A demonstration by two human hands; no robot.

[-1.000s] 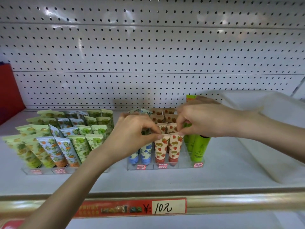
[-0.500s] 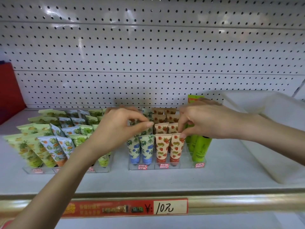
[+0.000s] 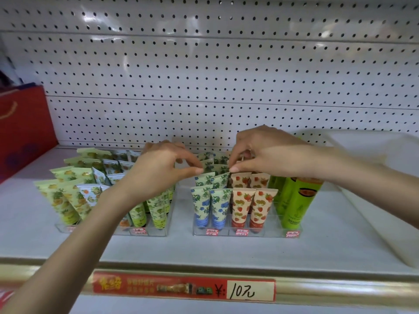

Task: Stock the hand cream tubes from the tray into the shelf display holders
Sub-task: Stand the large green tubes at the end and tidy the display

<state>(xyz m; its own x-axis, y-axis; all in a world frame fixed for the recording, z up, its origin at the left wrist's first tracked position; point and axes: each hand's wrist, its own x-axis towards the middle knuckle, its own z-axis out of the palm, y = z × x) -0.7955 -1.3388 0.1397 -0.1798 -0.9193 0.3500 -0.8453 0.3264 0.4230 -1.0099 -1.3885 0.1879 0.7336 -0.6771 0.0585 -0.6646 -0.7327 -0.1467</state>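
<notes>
Both hands work over the right-hand clear holder [image 3: 226, 233] on the shelf [image 3: 226, 252]. The left hand [image 3: 163, 175] and the right hand [image 3: 267, 155] each have curled fingers, with thumb and forefinger pinching the crimped tops of the blue-flower tubes [image 3: 217, 169] a few rows back. Those tubes sit in the holder's left lanes, just beside the strawberry tubes [image 3: 240, 205] and well apart from the white tray [image 3: 385, 200] at the right end of the shelf.

The step in hand looks like seating and squaring these tubes. To do it well, keep the grip light on the flat crimp and press straight down along the tube, so the cap finds the lane floor. Do not let the wrists brush the front rows or the tall green tubes [image 3: 294, 200] under the right forearm — they would probably tip easily.

Each tube stands cap down and crimp up, its long axis close to vertical, printed face toward the aisle. There is a slight lean, though its direction is hard to judge through this wide lens.
</notes>
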